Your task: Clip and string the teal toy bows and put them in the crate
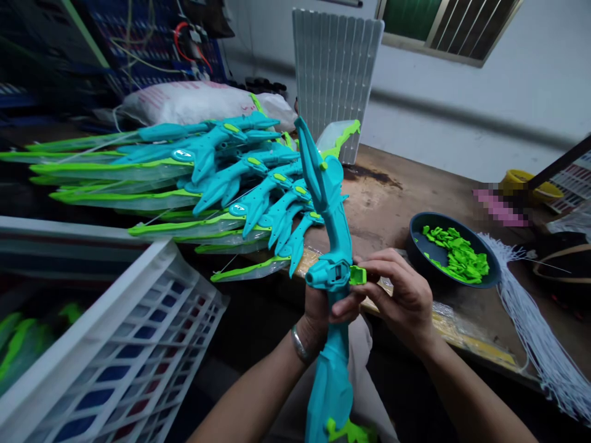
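teal toy bow point(331, 234) held upright at its grip, small green clip point(357, 275) going on.
left hand point(318, 311) wrapped round the light, stiff plastic; right hand point(401, 295) pinches the tiny, slippery clip.

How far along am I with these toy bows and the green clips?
Done, by the look of it: a pile of teal bows lies stacked on the table, several showing green clips. In hand: your left hand grips one teal bow upright while your right hand presses a green clip against its middle. Left: the dark bowl holds many loose green clips, so plenty probably remains.
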Tool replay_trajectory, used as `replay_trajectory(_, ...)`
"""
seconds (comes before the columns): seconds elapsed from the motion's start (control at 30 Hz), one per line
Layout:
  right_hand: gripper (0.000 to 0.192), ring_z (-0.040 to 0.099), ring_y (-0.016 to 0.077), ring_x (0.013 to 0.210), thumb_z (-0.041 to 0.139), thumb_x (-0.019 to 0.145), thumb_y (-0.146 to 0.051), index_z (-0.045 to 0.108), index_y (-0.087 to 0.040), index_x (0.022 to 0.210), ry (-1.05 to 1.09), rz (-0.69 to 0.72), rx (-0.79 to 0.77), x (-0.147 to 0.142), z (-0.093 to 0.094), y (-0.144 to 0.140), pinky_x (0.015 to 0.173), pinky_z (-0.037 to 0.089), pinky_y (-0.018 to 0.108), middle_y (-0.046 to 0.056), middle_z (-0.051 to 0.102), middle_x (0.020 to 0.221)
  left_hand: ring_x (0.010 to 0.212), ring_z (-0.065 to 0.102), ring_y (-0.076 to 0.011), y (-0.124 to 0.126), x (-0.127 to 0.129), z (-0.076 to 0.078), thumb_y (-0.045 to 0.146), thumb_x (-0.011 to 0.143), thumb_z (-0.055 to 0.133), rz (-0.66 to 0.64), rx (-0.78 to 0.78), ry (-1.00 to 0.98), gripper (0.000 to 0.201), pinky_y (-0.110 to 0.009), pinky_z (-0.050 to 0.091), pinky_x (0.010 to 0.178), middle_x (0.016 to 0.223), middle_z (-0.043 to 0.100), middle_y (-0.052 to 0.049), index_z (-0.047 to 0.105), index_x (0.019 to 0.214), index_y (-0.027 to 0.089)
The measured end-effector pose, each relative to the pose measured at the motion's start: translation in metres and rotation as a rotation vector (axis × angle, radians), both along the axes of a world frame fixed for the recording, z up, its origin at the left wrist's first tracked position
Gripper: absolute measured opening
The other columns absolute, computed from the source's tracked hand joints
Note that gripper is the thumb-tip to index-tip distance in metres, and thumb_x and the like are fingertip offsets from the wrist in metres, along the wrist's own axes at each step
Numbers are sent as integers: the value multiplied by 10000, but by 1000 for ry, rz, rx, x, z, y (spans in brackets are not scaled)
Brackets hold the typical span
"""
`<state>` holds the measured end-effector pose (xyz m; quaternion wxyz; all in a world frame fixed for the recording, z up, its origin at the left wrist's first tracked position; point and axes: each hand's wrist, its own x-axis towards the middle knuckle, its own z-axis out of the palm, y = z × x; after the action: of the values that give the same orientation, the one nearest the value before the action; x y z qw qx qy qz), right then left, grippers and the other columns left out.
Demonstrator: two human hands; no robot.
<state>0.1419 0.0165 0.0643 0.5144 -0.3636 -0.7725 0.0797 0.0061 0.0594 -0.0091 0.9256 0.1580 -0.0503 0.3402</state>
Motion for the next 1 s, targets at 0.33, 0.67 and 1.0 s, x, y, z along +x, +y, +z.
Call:
replay_trajectory(0.33,203,654,190,981,723,946,-97,709,-238,1091,212,-28,-28,-4,-6,-2,853,520,317,35,716,1066,224,223,-39,9,3,-8,579,863,750,-9,52,-52,414,-128,148,247,394,473,54,699,891,168)
replay_trajectory(0.67,184,659,221,928,730,958,-134,683,-221,1114,-22,-65,125,-1,-4,8,841,558,389,55,712,981,269,308,-61,8,5,3,492,847,734,-34,36,44,397,-155,174,275,416,481,15,684,750,110)
replay_trajectory(1.0,128,652,199,873,697,978,-123,666,-181,1088,-206,-82,153,1,4,6,759,551,326,76,694,978,344,432,-104,4,3,3,406,805,770,-4,-38,114,347,-170,287,324,473,494,6,606,643,146)
